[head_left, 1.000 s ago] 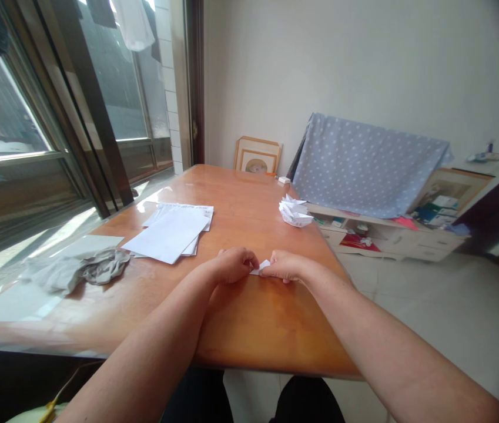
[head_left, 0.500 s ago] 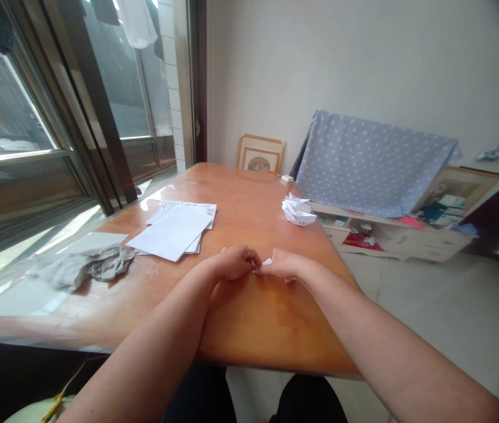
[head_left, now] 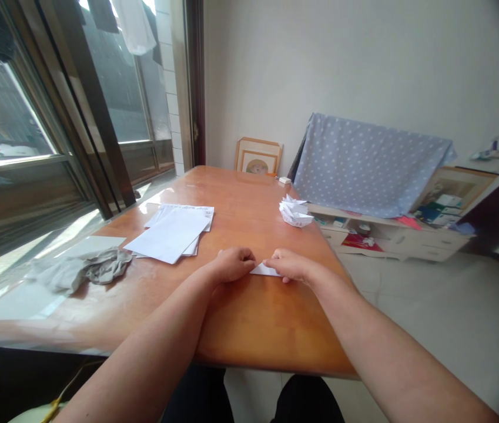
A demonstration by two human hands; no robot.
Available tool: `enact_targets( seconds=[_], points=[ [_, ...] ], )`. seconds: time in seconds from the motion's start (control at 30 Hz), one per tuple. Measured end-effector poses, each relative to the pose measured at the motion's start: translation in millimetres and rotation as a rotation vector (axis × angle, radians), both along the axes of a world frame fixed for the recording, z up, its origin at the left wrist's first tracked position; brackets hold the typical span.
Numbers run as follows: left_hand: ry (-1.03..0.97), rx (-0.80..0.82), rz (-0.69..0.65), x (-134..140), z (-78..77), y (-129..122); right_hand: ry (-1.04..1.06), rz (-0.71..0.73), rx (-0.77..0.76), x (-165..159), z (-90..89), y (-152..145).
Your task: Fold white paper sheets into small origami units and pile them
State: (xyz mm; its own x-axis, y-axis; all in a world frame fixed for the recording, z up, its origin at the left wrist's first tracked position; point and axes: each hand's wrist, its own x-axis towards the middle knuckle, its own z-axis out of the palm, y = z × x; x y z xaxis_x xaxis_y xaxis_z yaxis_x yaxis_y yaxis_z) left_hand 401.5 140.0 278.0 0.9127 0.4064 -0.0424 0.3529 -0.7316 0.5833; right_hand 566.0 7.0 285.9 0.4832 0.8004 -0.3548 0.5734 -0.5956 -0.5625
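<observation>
A small folded piece of white paper (head_left: 265, 269) lies on the wooden table between my hands, partly covered by them. My left hand (head_left: 234, 264) is closed, with its fingertips at the paper's left end. From the other side my right hand (head_left: 290, 265) grips the paper, its index finger reaching across the top and the other fingers curled. Beyond the right hand, folded paper boats (head_left: 295, 212) sit nested together near the table's right edge.
Several white sheets (head_left: 170, 234) lie overlapping on the left of the table (head_left: 240, 202). Nearer the window is a crumpled grey cloth (head_left: 104, 265). A small white box (head_left: 284, 180) stands at the far end. A low white cabinet (head_left: 425, 242) is beyond the right edge.
My right hand has shifted slightly right, and its index finger now lies over the paper. More of the paper shows, lying flatter. The left hand stays nearly in place.
</observation>
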Motion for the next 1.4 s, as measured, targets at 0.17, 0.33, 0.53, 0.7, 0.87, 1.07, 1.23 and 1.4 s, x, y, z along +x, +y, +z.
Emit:
enact_targets(
  seconds=[0.17,0.33,0.53,0.7,0.87,1.07,1.23,1.4],
  points=[
    [0.007,0.023,0.027,-1,9.1,-11,0.165,0.028,0.154,11,-9.0,-9],
    [0.066,0.072,0.111,7,10.9,-20,0.313,0.039,0.269,18,-12.9,-15],
    [0.132,0.087,0.154,17,13.3,-26,0.416,0.040,0.366,23,-13.9,-23],
    [0.161,-0.004,0.156,18,17.1,-30,0.359,-0.030,0.549,24,-9.2,-26],
    [0.133,-0.146,0.097,17,25.7,-22,0.469,0.053,0.594,29,-5.4,-32],
    [-0.046,-0.260,0.025,22,38.0,-12,0.456,0.068,0.630,33,-12.7,-25],
    [-0.310,-0.512,-0.071,24,37.2,-22,0.389,0.086,0.708,34,-17.1,-17],
    [-0.343,-0.403,-0.030,24,38.4,-36,0.387,0.107,0.723,28,-16.1,-17]
  ],
)
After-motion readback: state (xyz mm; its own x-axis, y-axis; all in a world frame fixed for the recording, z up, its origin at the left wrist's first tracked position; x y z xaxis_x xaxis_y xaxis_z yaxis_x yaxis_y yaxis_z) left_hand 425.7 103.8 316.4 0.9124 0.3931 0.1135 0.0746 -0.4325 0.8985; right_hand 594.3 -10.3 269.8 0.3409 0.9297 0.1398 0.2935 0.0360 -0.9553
